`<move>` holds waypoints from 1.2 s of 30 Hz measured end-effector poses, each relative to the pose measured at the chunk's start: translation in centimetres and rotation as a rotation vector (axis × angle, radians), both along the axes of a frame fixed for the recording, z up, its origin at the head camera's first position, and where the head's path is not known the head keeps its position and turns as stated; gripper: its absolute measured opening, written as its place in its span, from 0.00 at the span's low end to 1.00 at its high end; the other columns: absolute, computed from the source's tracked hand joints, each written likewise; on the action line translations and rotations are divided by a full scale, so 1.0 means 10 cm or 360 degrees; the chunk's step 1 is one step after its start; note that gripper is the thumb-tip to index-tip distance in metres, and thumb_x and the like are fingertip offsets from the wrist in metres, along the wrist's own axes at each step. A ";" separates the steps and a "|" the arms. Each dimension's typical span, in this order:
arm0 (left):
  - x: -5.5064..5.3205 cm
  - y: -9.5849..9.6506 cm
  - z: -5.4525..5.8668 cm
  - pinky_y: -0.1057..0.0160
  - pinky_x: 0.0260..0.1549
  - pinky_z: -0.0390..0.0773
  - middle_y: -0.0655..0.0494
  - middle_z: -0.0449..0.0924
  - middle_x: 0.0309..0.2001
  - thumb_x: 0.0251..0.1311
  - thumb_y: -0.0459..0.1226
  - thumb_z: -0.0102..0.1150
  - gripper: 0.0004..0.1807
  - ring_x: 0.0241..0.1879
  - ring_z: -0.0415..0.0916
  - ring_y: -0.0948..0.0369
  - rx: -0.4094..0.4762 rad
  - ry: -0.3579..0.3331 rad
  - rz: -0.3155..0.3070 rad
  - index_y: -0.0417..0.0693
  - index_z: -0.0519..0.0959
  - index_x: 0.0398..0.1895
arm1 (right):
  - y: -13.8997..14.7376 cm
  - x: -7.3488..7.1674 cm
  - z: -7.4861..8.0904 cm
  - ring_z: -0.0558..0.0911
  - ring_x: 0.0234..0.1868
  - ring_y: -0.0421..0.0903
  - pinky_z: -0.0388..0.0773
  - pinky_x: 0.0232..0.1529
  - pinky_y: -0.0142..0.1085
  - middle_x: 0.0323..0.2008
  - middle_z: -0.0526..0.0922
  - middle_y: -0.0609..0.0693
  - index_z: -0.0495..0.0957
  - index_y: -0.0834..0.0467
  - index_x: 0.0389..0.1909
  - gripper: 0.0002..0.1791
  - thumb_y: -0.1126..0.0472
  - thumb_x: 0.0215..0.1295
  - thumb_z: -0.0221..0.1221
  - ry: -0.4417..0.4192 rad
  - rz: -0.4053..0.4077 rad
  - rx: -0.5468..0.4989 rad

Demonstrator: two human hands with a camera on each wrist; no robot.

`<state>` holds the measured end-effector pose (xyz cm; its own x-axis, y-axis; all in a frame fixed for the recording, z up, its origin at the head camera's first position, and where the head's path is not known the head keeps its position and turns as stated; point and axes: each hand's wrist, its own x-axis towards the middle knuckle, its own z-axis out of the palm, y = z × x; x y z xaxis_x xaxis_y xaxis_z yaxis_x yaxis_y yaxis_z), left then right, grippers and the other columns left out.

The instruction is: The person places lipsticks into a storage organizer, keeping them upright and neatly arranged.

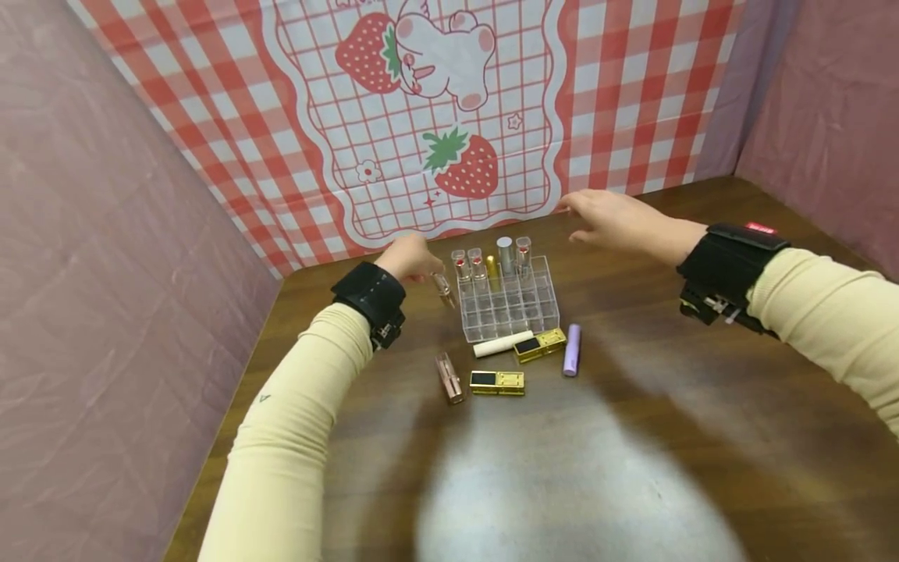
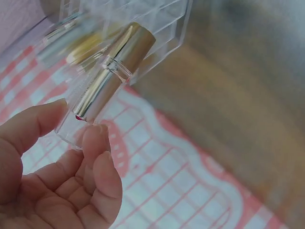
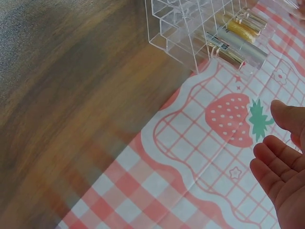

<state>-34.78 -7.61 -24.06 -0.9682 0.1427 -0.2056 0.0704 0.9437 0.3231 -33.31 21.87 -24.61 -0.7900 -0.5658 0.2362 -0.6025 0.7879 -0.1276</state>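
In the left wrist view my left hand (image 2: 71, 186) pinches the clear cap of a gold lipstick (image 2: 112, 74) between thumb and fingers. The head view places this left hand (image 1: 410, 257) just left of a clear compartment organizer (image 1: 509, 304), apart from the table. Standing in the organizer's back row are clear-capped lipsticks (image 1: 460, 265), a gold tube (image 1: 492, 269) and a silver tube (image 1: 505, 256). My right hand (image 1: 607, 221) hovers beyond the organizer's right side, its fingers loosely bent around nothing. The right wrist view shows the same hand (image 3: 286, 167) holding nothing.
Before the organizer lie a white tube (image 1: 502, 344), two gold-and-black lipsticks (image 1: 539, 345), a purple tube (image 1: 572, 351) and a rose-gold lipstick (image 1: 449, 379). A checked strawberry cloth (image 1: 618, 101) hangs behind the wooden table (image 1: 393, 445). Pink fabric (image 1: 105, 273) covers both sides.
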 end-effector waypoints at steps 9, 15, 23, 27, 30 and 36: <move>0.00 0.17 0.40 0.70 0.16 0.65 0.56 0.72 0.16 0.54 0.38 0.60 0.10 0.12 0.64 0.66 0.0049 0.0063 -0.0247 0.44 0.79 0.20 | 0.09 -0.01 -0.08 0.75 0.47 0.59 0.72 0.45 0.50 0.46 0.75 0.66 0.67 0.69 0.51 0.25 0.66 0.54 0.63 0.0009 -0.0021 -0.0012; 0.06 0.37 0.50 0.69 0.25 0.69 0.53 0.77 0.30 0.57 0.37 0.58 0.08 0.23 0.69 0.63 0.0136 0.0165 -0.0473 0.42 0.81 0.34 | 0.13 0.00 -0.14 0.75 0.48 0.60 0.72 0.47 0.51 0.46 0.75 0.67 0.67 0.71 0.51 0.25 0.65 0.55 0.63 -0.0008 -0.0065 0.0005; 0.00 0.67 0.51 0.67 0.37 0.72 0.52 0.82 0.38 0.55 0.37 0.60 0.12 0.32 0.72 0.63 0.0191 0.0290 -0.0641 0.42 0.81 0.42 | 0.18 -0.02 -0.20 0.76 0.46 0.59 0.73 0.45 0.50 0.44 0.76 0.67 0.68 0.71 0.50 0.25 0.65 0.54 0.63 -0.0010 -0.0079 -0.0020; -0.04 0.80 0.50 0.66 0.39 0.73 0.52 0.82 0.39 0.55 0.38 0.60 0.12 0.35 0.74 0.61 0.0195 0.0303 -0.0663 0.43 0.81 0.42 | 0.22 -0.01 -0.22 0.76 0.44 0.59 0.73 0.43 0.50 0.43 0.76 0.66 0.68 0.71 0.50 0.25 0.65 0.54 0.63 -0.0031 -0.0091 -0.0050; -0.08 0.89 0.48 0.67 0.36 0.72 0.53 0.82 0.38 0.55 0.38 0.60 0.12 0.34 0.74 0.62 0.0183 0.0336 -0.0678 0.44 0.82 0.40 | 0.24 -0.01 -0.23 0.76 0.44 0.59 0.73 0.42 0.50 0.42 0.76 0.66 0.67 0.71 0.51 0.25 0.65 0.54 0.63 -0.0043 -0.0095 -0.0061; -0.19 1.04 0.36 0.68 0.40 0.73 0.52 0.82 0.39 0.54 0.37 0.58 0.12 0.37 0.75 0.62 0.0131 0.0408 -0.0725 0.43 0.82 0.41 | 0.29 -0.05 -0.28 0.76 0.44 0.58 0.73 0.42 0.50 0.42 0.76 0.66 0.67 0.71 0.50 0.25 0.66 0.54 0.63 -0.0050 -0.0074 -0.0103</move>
<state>-36.65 2.78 -20.50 -0.8222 0.5662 0.0590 0.5537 0.7714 0.3136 -33.77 24.78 -27.42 -0.8227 -0.5127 0.2457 -0.5603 0.8045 -0.1972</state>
